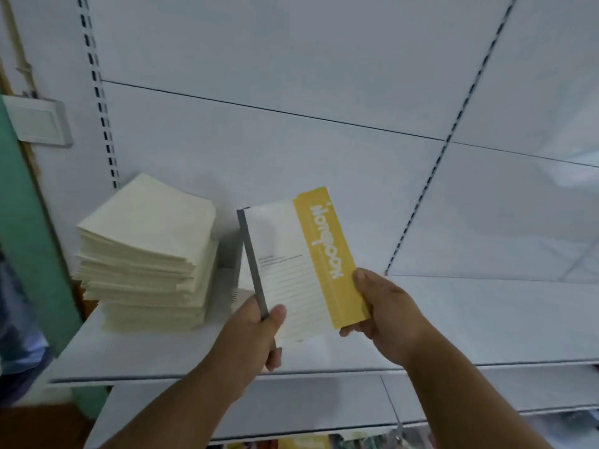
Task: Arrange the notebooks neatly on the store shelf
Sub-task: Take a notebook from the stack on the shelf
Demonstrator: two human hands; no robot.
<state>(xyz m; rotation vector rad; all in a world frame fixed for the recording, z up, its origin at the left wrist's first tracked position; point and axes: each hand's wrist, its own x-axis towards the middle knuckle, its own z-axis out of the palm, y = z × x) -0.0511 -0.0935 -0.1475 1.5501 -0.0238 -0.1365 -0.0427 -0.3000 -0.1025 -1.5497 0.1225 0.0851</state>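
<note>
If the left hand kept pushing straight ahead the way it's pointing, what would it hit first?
Probably the white back panel behind the shelf. The left hand, gripping the notebook, points up and away, seemingly just right of the cream stack, though depth is unclear.

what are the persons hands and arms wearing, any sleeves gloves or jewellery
Both forearms are bare up to the bottom edge of the frame, with no sleeves in view. The left hand and right hand wear no gloves, and no rings, watch or bracelet show on them.
</note>
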